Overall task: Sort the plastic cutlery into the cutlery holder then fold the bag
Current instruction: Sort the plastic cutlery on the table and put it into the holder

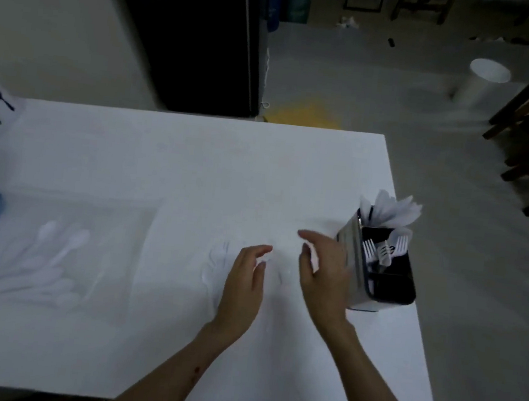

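We see faint white plastic cutlery (217,262) lying lengthwise near-to-far, just left of our loosely open, empty left hand (243,283), nearer it than our open right hand (322,271) beside the black cutlery holder (386,272).

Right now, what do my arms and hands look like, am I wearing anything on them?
Both forearms are bare as far as the frame shows, with no sleeves, gloves, watch or rings visible on the left hand or right hand. A small dark reddish mark sits on the left forearm.
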